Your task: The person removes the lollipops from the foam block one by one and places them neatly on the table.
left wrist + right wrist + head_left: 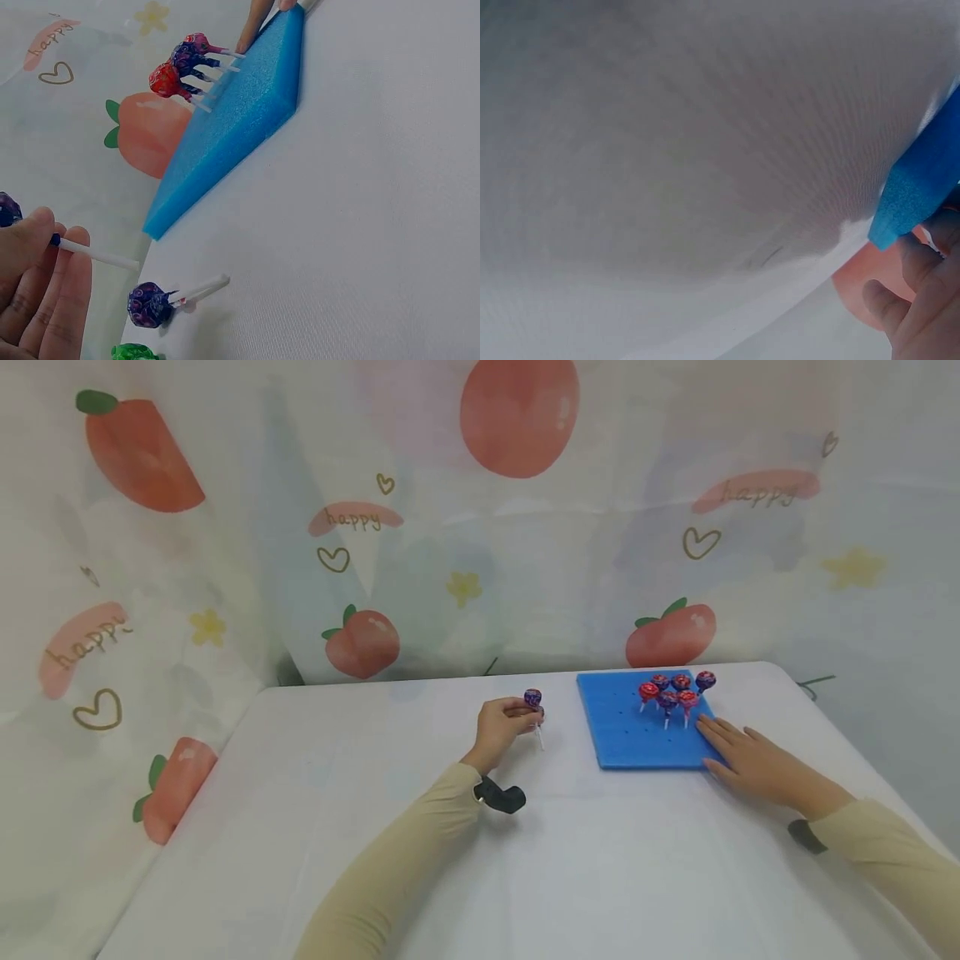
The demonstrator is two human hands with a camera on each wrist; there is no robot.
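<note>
A purple-wrapped lollipop (pixel 532 697) is pinched between the thumb and fingers of my left hand (pixel 498 728), its white stick slanting down. Another purple lollipop (pixel 152 305) lies on the table near that hand, and a green-wrapped one (pixel 135 352) shows at the lower edge of the left wrist view. To the right is a blue foam board (pixel 611 727) with small holes. Several red and purple lollipops (pixel 667 700) stand in it by their sticks. My right hand (pixel 753 764) rests on the board's right edge, fingers extended.
A white cloth covers the table (pixel 315 793). Behind it hangs a pale curtain (pixel 525 577) printed with peaches, hearts and flowers. A black band (pixel 498 796) sits at my left wrist, and another dark band (pixel 806 836) at my right.
</note>
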